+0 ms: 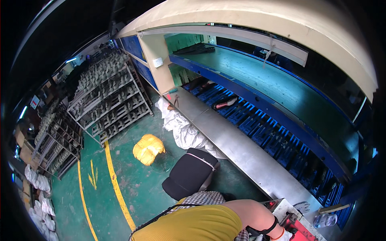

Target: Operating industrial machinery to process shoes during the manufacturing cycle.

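Observation:
My left arm reaches from a yellow sleeve toward the lower right, with a black band near its wrist. At the bottom edge my left hand (pixel 284 236), in a white glove with an orange cuff, is partly cut off by the frame. Its fingers are hidden, so what it holds does not show. Closest to it is a red and white machine (pixel 299 229). A clear plastic container (pixel 325 220) stands beyond the machine, beside the metal ledge (pixel 241 146). My right hand is out of view.
A dark shoe (pixel 225 102) rests on blue conveyor slats. Pliers (pixel 175 100) and a green-handled screwdriver (pixel 172 90) lie on the ledge's far end. White sacks (pixel 187 134), a black padded chair (pixel 189 172) and a yellow-covered stool (pixel 148 148) stand left. Racks (pixel 114 96) hold shoe-shaped forms.

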### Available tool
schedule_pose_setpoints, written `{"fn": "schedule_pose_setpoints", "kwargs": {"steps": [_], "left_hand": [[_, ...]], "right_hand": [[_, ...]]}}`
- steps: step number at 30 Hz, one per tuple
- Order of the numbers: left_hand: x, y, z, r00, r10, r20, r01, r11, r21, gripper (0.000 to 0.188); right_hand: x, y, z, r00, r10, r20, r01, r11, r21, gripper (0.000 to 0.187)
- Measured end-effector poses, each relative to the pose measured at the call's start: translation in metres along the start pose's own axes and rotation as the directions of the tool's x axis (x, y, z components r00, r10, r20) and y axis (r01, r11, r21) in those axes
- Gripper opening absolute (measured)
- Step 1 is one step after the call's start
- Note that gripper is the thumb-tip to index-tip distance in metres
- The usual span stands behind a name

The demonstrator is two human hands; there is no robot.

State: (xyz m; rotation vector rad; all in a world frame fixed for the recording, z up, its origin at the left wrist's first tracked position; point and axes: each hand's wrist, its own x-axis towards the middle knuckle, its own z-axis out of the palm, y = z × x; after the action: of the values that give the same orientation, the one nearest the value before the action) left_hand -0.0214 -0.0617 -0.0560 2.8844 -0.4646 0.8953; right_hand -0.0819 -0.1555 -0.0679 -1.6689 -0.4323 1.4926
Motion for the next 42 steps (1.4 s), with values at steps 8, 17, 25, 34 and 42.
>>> {"fn": "schedule_pose_setpoints", "kwargs": {"steps": [8,17,25,34,42], "left_hand": [[-0.004,0.000,0.005,1.000,0.004,-0.021,-0.003,1.000,0.022,0.038],[-0.009,0.001,0.006,1.000,-0.006,-0.024,0.006,1.000,0.004,0.039],[-0.005,-0.001,0.011,0.999,-0.026,-0.026,0.026,1.000,0.011,0.042],[-0.005,0.001,0.004,0.999,-0.030,-0.033,0.029,0.999,-0.022,0.037],[0.001,0.000,-0.010,0.789,-0.178,0.588,0.288,0.953,-0.098,0.052]], "right_hand": [[0.001,0.004,-0.003,1.000,0.009,-0.013,-0.009,1.000,0.015,0.034],[-0.001,0.011,-0.005,0.999,0.024,-0.046,-0.022,0.999,0.038,0.037],[-0.002,0.016,-0.006,0.997,0.034,-0.073,-0.029,0.998,0.064,0.039],[-0.004,0.028,-0.017,0.994,0.052,-0.091,-0.041,0.991,0.126,0.042],[-0.008,0.059,-0.038,0.992,0.072,-0.107,-0.038,0.958,0.283,0.045]]}}
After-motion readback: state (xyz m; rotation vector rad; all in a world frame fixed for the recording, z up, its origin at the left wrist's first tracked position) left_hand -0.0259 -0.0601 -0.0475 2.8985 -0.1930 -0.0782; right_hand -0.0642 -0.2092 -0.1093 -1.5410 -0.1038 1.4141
